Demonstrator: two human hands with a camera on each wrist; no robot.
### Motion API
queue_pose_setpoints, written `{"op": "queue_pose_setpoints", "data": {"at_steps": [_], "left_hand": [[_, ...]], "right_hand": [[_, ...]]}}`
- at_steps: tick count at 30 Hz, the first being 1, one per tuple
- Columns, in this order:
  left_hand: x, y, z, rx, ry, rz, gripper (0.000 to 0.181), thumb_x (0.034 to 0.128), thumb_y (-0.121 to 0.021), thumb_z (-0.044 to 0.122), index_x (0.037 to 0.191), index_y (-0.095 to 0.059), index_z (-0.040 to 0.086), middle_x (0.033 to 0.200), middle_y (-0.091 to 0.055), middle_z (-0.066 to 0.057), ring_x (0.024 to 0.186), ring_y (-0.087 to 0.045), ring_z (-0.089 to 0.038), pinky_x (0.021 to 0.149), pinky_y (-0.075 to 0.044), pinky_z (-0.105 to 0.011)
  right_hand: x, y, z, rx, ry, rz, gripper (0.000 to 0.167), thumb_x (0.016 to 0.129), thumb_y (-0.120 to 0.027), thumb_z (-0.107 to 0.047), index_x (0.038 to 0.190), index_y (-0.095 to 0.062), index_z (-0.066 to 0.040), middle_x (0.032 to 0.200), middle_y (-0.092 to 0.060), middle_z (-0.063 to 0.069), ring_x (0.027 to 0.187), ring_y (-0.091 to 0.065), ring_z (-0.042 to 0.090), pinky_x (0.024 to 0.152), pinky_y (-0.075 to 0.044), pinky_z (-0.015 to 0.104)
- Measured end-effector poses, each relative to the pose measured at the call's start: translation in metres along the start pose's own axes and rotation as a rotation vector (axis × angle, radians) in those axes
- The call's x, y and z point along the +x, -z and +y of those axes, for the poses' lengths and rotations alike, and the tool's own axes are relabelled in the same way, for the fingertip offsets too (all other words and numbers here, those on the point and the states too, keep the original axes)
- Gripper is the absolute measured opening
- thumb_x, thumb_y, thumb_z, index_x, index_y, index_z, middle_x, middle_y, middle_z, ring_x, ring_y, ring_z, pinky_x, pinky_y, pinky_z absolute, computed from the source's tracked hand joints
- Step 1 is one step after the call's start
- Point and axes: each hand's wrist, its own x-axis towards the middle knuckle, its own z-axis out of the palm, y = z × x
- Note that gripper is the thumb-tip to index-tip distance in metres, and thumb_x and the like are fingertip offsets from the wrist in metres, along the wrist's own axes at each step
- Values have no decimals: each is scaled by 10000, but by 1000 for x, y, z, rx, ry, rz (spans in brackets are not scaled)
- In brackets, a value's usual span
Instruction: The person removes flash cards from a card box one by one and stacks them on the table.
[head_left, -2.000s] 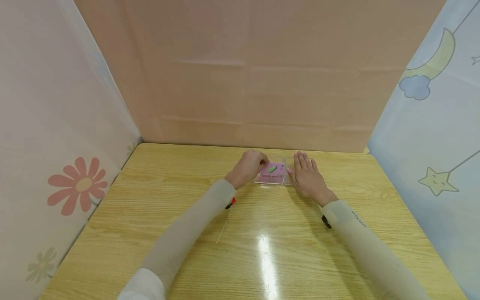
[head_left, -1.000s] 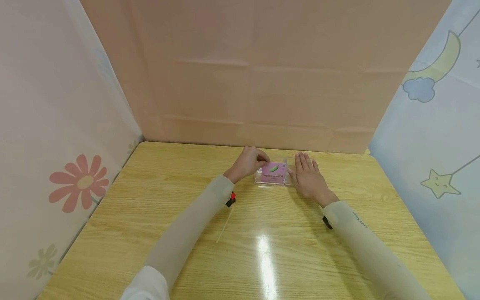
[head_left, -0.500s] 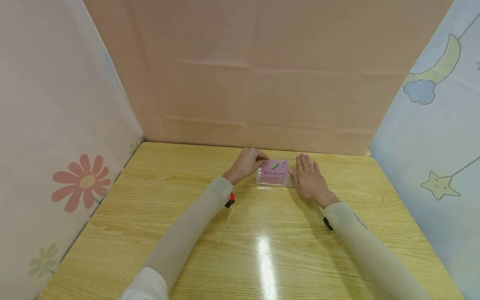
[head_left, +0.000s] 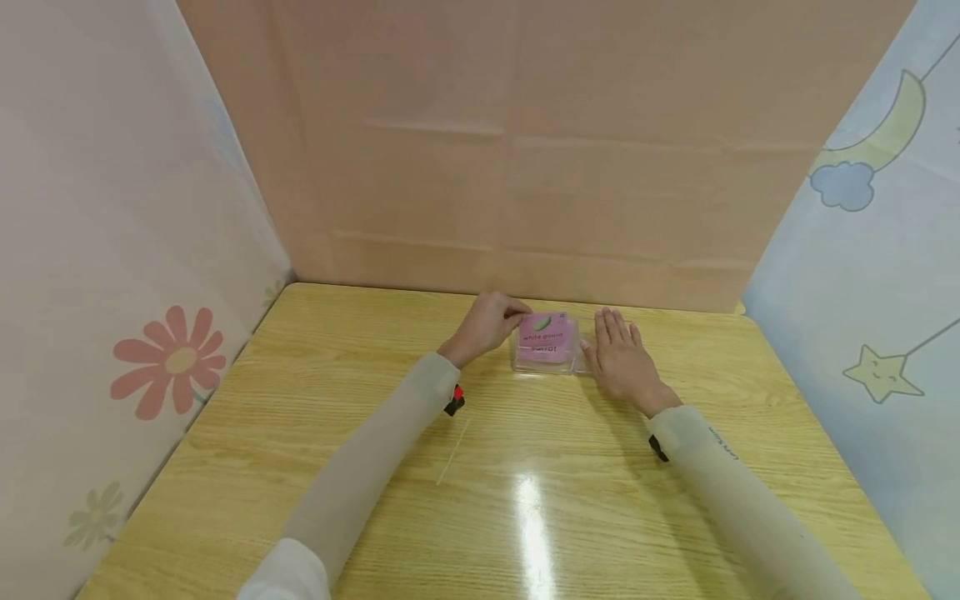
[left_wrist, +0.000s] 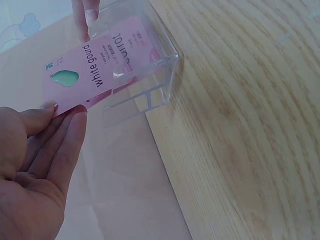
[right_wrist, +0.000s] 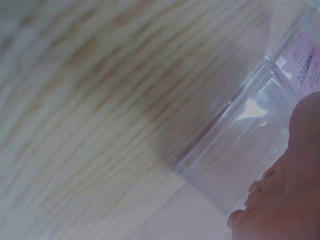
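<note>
My left hand pinches the upper left corner of a pink picture card between thumb and fingers. The card reads "white gourd" and shows a green gourd. In the left wrist view this white gourd card stands partly out of a clear plastic box, and a carrot card lies behind the box's clear wall. My right hand lies flat with straight fingers on a clear compartment to the right of the cards. The right wrist view shows part of the carrot card beside it.
The wooden table ends at a brown backdrop just behind the box. Patterned cloth walls flank it: flowers left, a star right. A thin pale stick-like strip lies below the left wrist.
The white gourd card has slid up and slightly left, out of the box, in my left hand's pinch, and another card's print now shows below it. My right hand has hardly moved.
</note>
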Motion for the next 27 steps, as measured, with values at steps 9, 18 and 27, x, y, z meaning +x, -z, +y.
{"op": "queue_pose_setpoints", "data": {"at_steps": [9, 18, 27], "left_hand": [[-1, 3, 1, -96, 45, 65, 178, 1025, -681, 127, 1099, -820, 44, 1079, -817, -130, 802, -748, -138, 646, -559, -166], [-3, 13, 0, -192, 134, 63, 199, 1029, -680, 143, 1124, -811, 27, 1079, -811, -155, 921, -798, -270, 744, -641, -238], [-4, 28, -13, -441, 287, 49, 183, 979, -746, 118, 1099, -808, -6, 1118, -790, -203, 923, -804, -311, 746, -663, -256]], "right_hand": [[0, 0, 1, -1, 4, 2, 727, 1158, -249, -392, 1645, -12, 94, 1741, -13, 313, 1622, -5, 511, 1304, -39, 708], [-1, 0, 3, 3, -11, -13, 733, 1158, -241, -403, 1645, -3, 90, 1741, 15, 303, 1623, 9, 507, 1308, -23, 700], [1, 0, 6, 3, -10, -9, 735, 1157, -247, -404, 1646, -7, 89, 1742, 8, 304, 1623, 0, 510, 1305, -30, 705]]}}
